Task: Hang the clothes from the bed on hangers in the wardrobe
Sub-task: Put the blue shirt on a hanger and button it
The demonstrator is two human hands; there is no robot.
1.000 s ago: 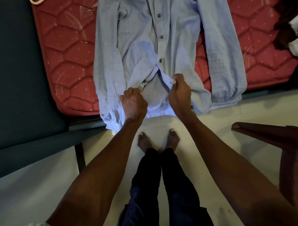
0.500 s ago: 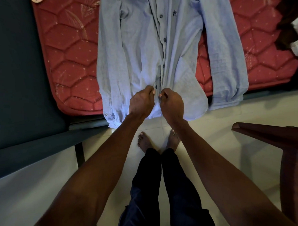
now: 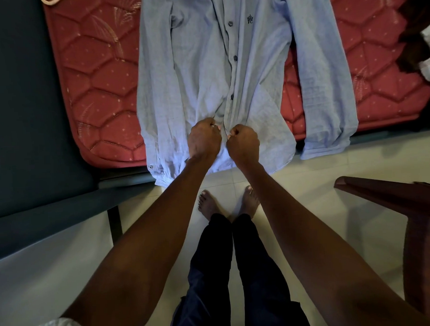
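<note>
Both hands — left, right — pinch the blue shirt's front placket on the mattress.

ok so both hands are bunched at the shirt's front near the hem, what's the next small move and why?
Probably finish fastening that lowest button. The left hand and right hand pinch the two front edges of the blue shirt together near the hem, while the buttons above look closed. The shirt lies flat on the red mattress, so it is not yet ready to lift.
</note>
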